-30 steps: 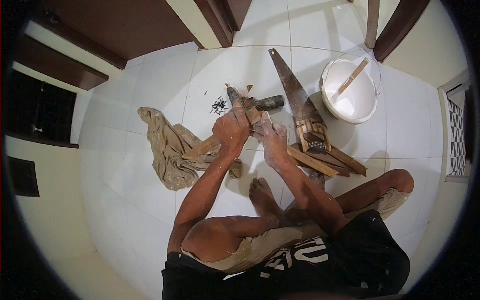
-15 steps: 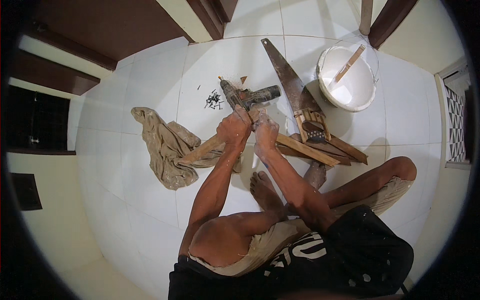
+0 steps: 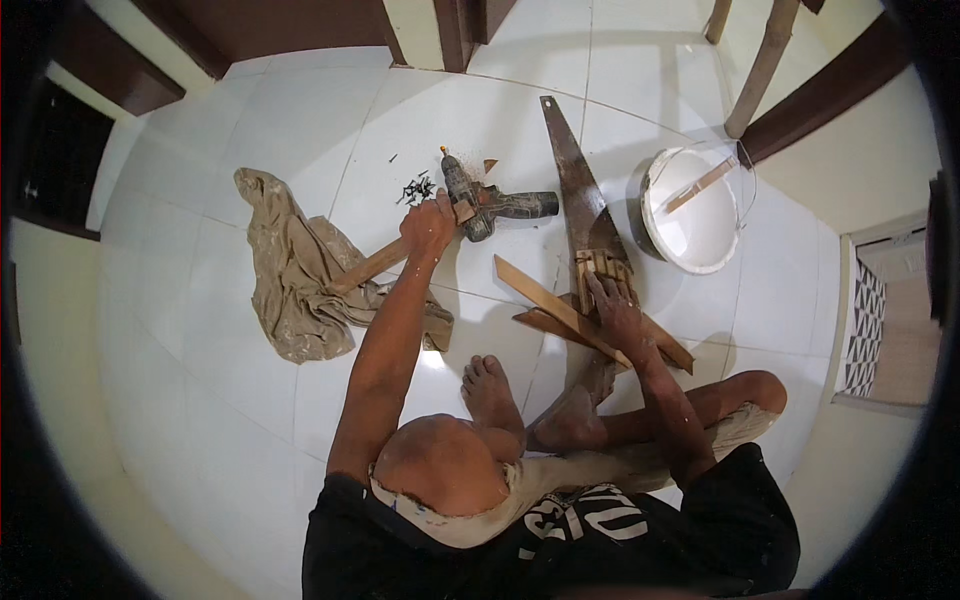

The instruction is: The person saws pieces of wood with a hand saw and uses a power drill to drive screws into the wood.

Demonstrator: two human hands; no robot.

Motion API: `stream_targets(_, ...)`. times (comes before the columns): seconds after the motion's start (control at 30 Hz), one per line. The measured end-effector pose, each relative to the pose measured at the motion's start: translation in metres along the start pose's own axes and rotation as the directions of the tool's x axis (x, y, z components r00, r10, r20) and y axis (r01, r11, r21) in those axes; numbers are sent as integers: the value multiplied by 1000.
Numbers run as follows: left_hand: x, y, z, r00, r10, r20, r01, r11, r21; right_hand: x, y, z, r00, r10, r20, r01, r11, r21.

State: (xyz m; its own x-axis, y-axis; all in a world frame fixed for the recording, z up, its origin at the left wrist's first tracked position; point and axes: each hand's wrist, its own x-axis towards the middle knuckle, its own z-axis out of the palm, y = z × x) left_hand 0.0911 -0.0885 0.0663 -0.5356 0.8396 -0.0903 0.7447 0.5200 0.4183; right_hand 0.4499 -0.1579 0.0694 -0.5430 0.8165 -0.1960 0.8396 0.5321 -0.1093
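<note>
My left hand (image 3: 428, 226) is closed around a wooden strip (image 3: 372, 266). The strip slants from the brown cloth up to beside the cordless drill (image 3: 478, 200). My right hand (image 3: 622, 318) is on the wooden handle of a handsaw (image 3: 580, 190), with its fingers over the handle and partly hiding it. The saw lies with its blade pointing away from me. Under and beside the right hand lie several loose wood pieces, among them a pale strip (image 3: 545, 298). The drill rests on its side, just ahead of my left hand.
A pile of dark screws (image 3: 417, 188) lies left of the drill, and a small wood chip (image 3: 490, 165) beyond it. The crumpled brown cloth (image 3: 290, 275) spreads at the left. A white bucket (image 3: 652, 225) with a flat wooden stick (image 3: 702, 184) stands at the right on the tiled floor.
My right hand has left the wooden strips and moved right onto the handsaw's handle. My left hand has shifted left with its strip. The view has turned somewhat.
</note>
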Motion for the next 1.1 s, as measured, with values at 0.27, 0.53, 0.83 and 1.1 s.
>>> stream_targets(0.27, 11, 7, 2, 999, -10, -46, 8, 1000, -28, 18, -11, -18, 921, 12, -390, 85, 969, 231)
stream_targets(0.53, 7, 15, 3, 997, 74, 4, -74, 997, 22, 11, -66, -71, 873, 322, -366, 75, 654, 752)
stream_targets(0.83, 23, 8, 32, 975, 149, -163, -161, 985, -67, 27, -102, -60, 899, 253, -358, 180, 532, 827)
stream_targets(1.1, 22, 14, 26, 957, 56, -285, -49, 998, 32, 30, -82, -64, 970, 165, -177, 60, 546, 836)
